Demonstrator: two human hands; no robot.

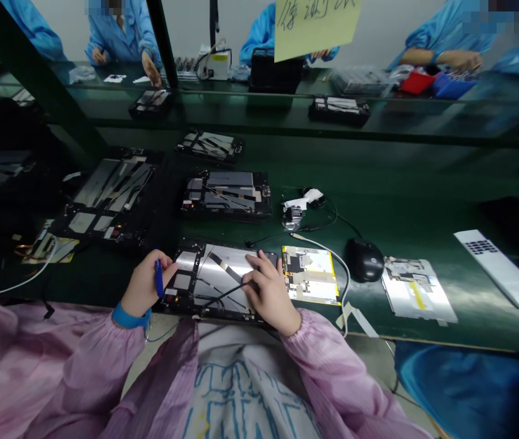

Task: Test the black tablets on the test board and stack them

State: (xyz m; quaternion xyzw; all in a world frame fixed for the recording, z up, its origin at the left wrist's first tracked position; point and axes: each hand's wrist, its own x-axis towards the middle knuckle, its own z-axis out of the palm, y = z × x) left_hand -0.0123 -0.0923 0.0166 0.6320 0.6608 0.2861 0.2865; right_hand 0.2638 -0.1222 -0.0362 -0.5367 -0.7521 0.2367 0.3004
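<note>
An opened tablet (214,274) with a silver inner plate and flat cables lies at the near edge of the green bench. My left hand (146,285) rests at its left edge, fingers closed round a small blue tool (159,277). My right hand (266,286) lies on the tablet's right side, fingers curled and pressing down on the plate, with a thin black cable (223,296) running under them. A yellow-backed board (310,274) lies just right of that hand.
More opened tablets (225,195) and a tray of parts (108,201) sit further back. A black mouse (364,259), a silver panel (417,289) and a white strip (499,265) lie to the right. Other people in blue coats work across the bench; a yellow note (314,24) hangs above.
</note>
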